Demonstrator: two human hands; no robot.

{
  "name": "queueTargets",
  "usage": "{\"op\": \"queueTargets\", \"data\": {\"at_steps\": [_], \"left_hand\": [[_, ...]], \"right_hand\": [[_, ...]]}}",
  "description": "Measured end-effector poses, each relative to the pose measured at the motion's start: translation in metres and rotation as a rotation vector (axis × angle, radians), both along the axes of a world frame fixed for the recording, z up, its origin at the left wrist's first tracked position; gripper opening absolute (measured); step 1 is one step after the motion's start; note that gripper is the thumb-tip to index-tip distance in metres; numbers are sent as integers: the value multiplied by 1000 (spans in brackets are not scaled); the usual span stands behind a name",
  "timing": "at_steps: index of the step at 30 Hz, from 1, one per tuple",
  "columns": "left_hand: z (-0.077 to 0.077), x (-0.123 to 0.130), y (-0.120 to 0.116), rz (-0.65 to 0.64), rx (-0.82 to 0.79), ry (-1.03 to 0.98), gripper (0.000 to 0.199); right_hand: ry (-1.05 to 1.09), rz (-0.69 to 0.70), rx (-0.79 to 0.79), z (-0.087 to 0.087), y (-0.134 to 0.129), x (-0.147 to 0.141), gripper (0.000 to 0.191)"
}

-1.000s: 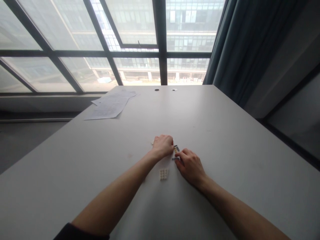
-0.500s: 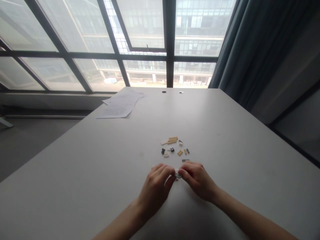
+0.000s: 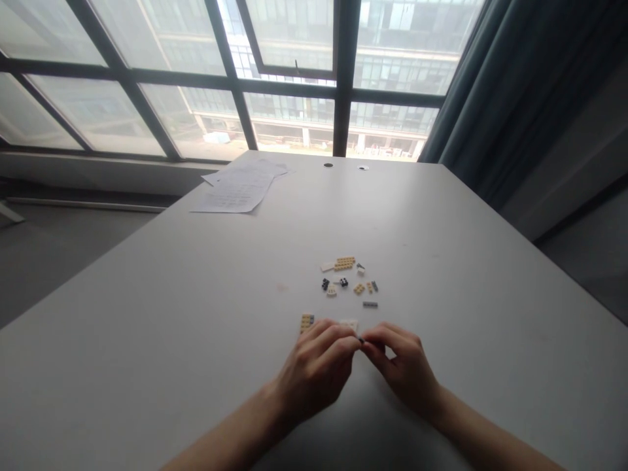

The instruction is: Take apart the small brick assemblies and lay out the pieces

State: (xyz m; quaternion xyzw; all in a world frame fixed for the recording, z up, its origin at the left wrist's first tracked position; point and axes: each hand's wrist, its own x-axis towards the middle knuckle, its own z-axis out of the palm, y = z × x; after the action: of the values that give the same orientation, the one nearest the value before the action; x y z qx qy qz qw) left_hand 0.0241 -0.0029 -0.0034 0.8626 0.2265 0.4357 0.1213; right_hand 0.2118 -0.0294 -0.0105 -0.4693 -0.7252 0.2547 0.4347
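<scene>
My left hand (image 3: 318, 360) and my right hand (image 3: 405, 366) meet above the white table, fingertips pinched on a small dark piece (image 3: 362, 340) between them. Most of that piece is hidden by the fingers. Just behind my left fingers lies a tan studded plate (image 3: 307, 322) with a grey-blue bit at its corner, partly covered by the hand. A white piece (image 3: 349, 324) shows behind the fingertips. Beyond the hands a grey bar (image 3: 370, 305) lies flat on the table.
Farther back are tan plates (image 3: 345, 263), a flat white piece (image 3: 327, 267), black pieces (image 3: 325, 284) and small tan pieces (image 3: 359, 288). Printed papers (image 3: 235, 193) lie at the table's far left. Windows and a dark curtain (image 3: 490, 85) stand beyond.
The view has tilted down slightly. Both hands have shifted a little right, the left has turned, and the tan plate and white piece behind the fingers now show.
</scene>
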Motion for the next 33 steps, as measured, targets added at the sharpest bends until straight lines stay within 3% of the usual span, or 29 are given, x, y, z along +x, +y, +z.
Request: {"op": "queueTargets", "data": {"at_steps": [3,7,14,19,23,28,33], "left_hand": [[-2,2,0,-16,-40,-87,35],[-1,1,-1,-33,-14,-136,30],[-6,-3,-2,-2,41,-99,16],[0,-1,-2,31,91,-67,12],[2,0,-2,53,109,-59,11],[-4,-2,-1,6,113,-17,12],[-5,-5,1,27,154,22,15]], "right_hand": [[14,-6,129,-1,-1,2,6],[56,-3,187,-1,0,3,4],[167,1,157,-4,1,2,18],[216,-32,97,-2,-1,0,24],[154,13,109,0,-2,0,29],[81,9,124,-1,-2,-1,20],[1,18,169,0,3,4,29]]}}
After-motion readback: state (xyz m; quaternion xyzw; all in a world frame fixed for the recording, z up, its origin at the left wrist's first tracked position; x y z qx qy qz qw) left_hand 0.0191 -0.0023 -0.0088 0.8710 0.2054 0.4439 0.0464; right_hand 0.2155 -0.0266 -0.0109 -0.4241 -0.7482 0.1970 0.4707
